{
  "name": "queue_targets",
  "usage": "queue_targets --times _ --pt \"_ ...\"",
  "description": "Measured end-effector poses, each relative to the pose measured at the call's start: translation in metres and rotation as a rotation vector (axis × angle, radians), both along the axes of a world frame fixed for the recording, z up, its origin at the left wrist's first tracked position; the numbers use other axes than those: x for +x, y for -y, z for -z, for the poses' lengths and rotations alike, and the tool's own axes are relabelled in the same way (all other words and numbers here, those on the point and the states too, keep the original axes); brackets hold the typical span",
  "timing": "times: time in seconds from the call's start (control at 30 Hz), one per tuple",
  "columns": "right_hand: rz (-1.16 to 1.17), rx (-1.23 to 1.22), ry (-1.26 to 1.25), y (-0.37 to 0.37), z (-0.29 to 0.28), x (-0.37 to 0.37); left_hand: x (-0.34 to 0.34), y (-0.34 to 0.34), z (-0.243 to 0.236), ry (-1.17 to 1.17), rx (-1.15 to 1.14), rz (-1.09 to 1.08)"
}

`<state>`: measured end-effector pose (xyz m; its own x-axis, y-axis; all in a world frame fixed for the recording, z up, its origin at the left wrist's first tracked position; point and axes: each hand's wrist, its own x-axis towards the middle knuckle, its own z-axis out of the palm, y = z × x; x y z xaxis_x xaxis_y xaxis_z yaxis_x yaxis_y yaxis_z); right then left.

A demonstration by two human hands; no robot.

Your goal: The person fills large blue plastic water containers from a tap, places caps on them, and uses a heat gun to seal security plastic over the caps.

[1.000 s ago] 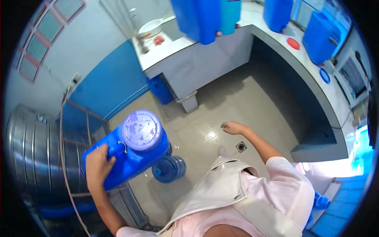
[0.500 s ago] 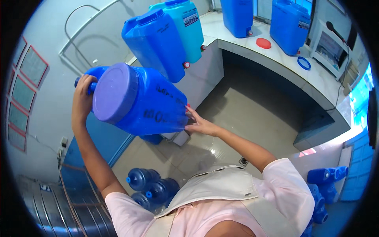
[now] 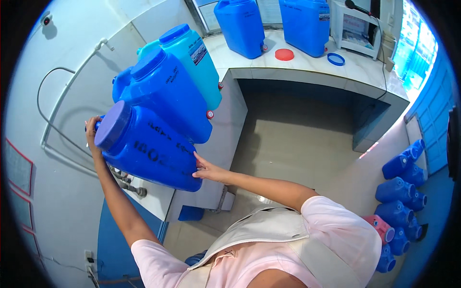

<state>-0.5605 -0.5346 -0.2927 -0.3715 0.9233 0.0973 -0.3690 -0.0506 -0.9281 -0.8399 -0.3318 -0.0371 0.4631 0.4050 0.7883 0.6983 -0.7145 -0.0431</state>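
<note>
Currently, you hold the dark blue jug [image 3: 149, 151] tilted on its side, lid end toward the wall, above the edge of the white tabletop [image 3: 307, 72]. Your left hand [image 3: 91, 134] is wrapped around the handle near the wide lid [image 3: 113, 126]; how firmly the fingers close is probably hidden by the jug body, so confirm the hold by feel. Your right hand [image 3: 207, 169] is spread flat, fingers open, against the base end, pushing and steadying rather than gripping.

Two upright jugs stand just behind it: a second dark blue jug [image 3: 165, 96], touching or nearly touching yours, and a lighter turquoise jug [image 3: 192, 67] beyond it.

To do this step well:
1. Keep the base hand low on the jug so the load does not slip off the tabletop edge.
2. Raise the handle end evenly; avoid twisting.
3. Keep clear of the small red tap [image 3: 210, 114] on the neighbouring jug.
4. Mind the pipe fittings [image 3: 129, 185] under the jug by the wall.
</note>
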Motion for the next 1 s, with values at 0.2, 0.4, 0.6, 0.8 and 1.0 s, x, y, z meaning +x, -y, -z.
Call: queue_targets --times 0.2,0.4,0.6,0.8,1.0 --pt "0.056 0.002 0.07 -0.041 0.007 -0.012 -0.011 -0.057 0.0 0.01 0.01 0.077" --pt "-0.069 0.01 0.133 -0.054 0.025 0.019 -0.028 -0.033 0.003 -0.015 -0.188 -0.078" --pt "0.293 0.133 0.328 -0.097 0.035 0.13 0.003 0.079 -0.021 0.487 -0.177 -0.096" --pt "0.582 0.148 0.349 -0.183 0.025 0.227 0.133 0.162 0.035 0.617 0.298 -0.216" --pt "0.129 0.059 0.385 -0.161 0.032 0.305 0.336 0.105 0.109 0.301 -0.156 0.115"
